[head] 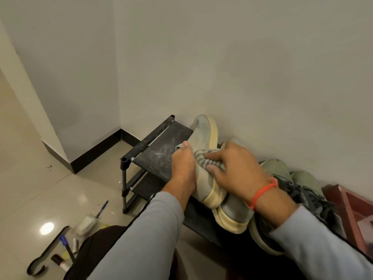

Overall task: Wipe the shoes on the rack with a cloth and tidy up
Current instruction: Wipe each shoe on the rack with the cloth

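Your left hand (182, 170) grips the grey shoe (203, 158) above the rack (155, 152); your right hand (234, 170) presses the striped cloth (203, 157) onto it. The rack's far-left shelf edge lies bare; more shoes crowd the right.

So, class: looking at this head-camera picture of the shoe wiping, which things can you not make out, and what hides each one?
Head view only:
- Striped cloth: mostly hidden under the right hand.
- Held grey shoe: its middle is hidden by the left hand.
- Dark laced shoe: hidden by the right sleeve.
- Red box: cut by the right edge.
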